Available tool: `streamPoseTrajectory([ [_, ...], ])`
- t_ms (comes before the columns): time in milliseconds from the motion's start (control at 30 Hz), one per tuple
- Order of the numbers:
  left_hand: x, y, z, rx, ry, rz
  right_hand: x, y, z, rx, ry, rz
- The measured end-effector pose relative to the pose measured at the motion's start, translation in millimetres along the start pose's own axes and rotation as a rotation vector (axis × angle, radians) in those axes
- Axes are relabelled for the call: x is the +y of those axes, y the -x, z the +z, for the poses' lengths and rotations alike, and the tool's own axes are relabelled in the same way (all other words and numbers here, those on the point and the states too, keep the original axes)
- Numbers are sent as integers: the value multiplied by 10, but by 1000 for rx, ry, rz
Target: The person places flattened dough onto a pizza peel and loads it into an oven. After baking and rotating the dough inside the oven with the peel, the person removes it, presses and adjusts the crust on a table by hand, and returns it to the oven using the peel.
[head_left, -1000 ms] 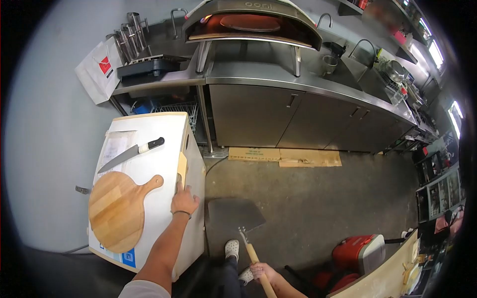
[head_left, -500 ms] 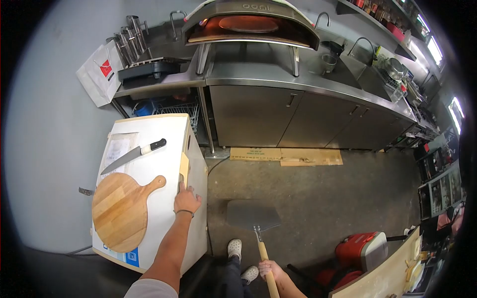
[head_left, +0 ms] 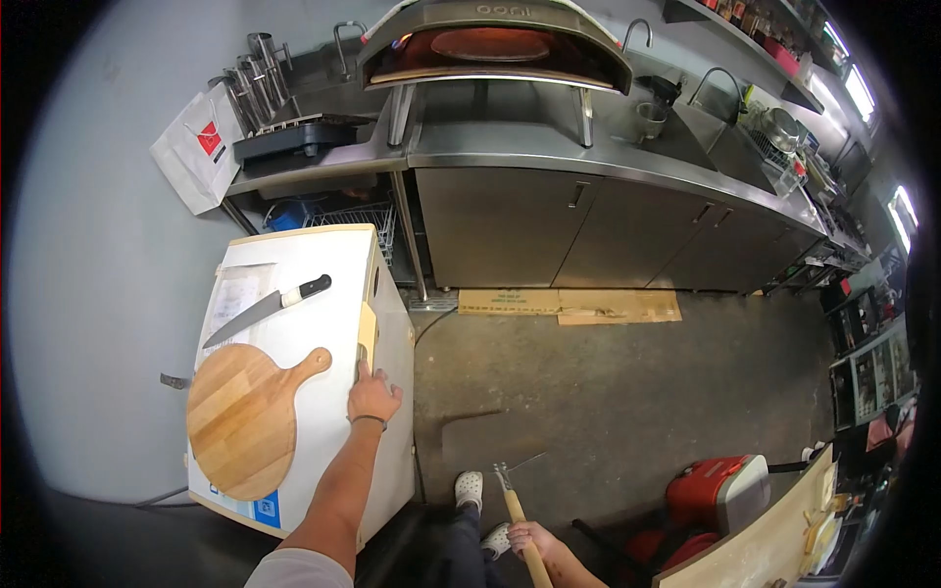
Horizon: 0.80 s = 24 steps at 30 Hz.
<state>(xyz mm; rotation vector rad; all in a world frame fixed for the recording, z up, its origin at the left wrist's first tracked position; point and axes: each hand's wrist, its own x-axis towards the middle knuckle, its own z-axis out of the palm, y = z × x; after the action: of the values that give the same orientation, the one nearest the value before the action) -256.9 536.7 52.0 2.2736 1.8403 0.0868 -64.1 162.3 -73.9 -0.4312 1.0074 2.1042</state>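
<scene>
While the right hand (head_left: 532, 538) closes round the paddle (head_left: 515, 507), near centre, seemingly to control its length, the left hand (head_left: 374, 397) touches the right edge of the white chest (head_left: 323, 412), perhaps for steadiness; cannot tell if it pinches. Cutting board (head_left: 243, 421) and knife (head_left: 260, 316) lie flat there, probably for stability. Oven (head_left: 495, 80) far.

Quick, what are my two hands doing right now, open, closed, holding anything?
Left hand: open, resting at the edge of the white cabinet.
Right hand: closed, holding the wooden handle.
</scene>
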Motion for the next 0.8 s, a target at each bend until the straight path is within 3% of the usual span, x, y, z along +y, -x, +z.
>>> streamPoseTrajectory([
  [267,10,-5,-21,-34,9,-21,33,-131,253,66,171,-2],
  [600,25,4,-55,-24,28,-24,-4,-118,248,83,145,64],
  [800,7,-14,-15,-25,-7,-21,43,-52,297,222,189,-55],
])
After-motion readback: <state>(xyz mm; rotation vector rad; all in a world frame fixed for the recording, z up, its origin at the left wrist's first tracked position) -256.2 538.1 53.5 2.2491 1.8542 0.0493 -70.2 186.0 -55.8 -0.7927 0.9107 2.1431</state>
